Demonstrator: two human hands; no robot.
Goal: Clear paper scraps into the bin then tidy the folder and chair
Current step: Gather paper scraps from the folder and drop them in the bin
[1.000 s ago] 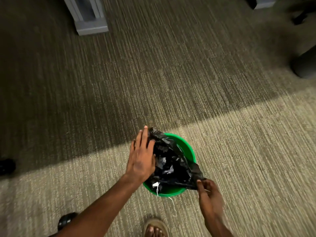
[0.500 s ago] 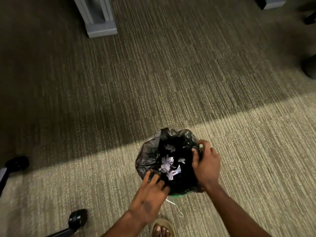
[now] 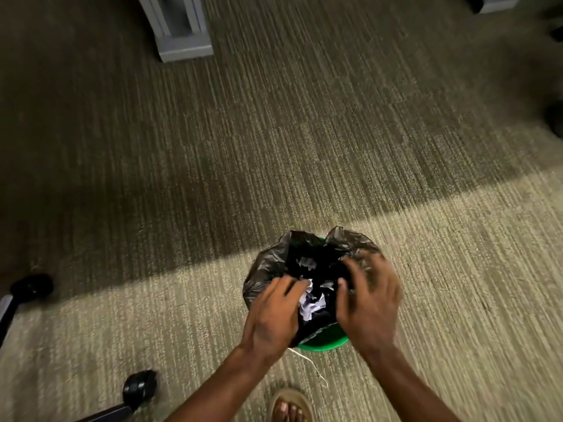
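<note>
Black bin liner (image 3: 268,263), thin and limp, holds white paper scraps (image 3: 309,306) inside the green bin (image 3: 323,342); left hand (image 3: 271,315) and right hand (image 3: 370,303) pinch its rim, the sensible hold.

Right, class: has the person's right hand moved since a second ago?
Yes. Judged against the green bin, the right hand has gone from the bin's near edge to its right side, farther from the person.

Carpet (image 3: 304,147) open ahead — chair casters (image 3: 139,388) left.
</note>
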